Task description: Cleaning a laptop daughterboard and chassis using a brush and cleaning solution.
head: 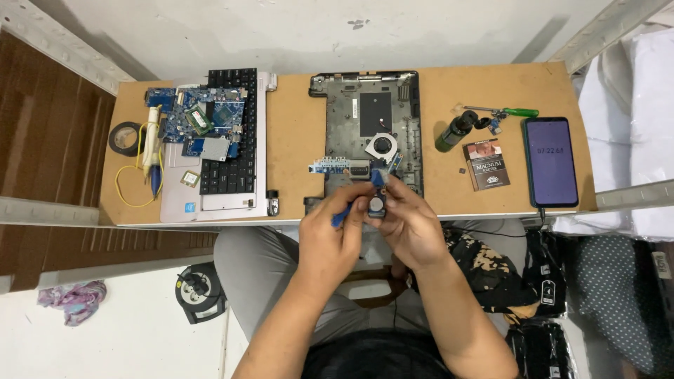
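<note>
Obscuring small part [377, 205], both hands [372, 228]

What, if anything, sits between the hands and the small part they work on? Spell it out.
Nothing visible. The right hand already pinches the small round part, and the left hand brings a blue tool right up beside it, just in front of the open laptop base.

Both forearms reach forward from the lap and meet at the desk's near edge. Left hand [328, 235] is curled in a grip; right hand [408, 226] pinches, fingertips together, knuckles touching.
</note>
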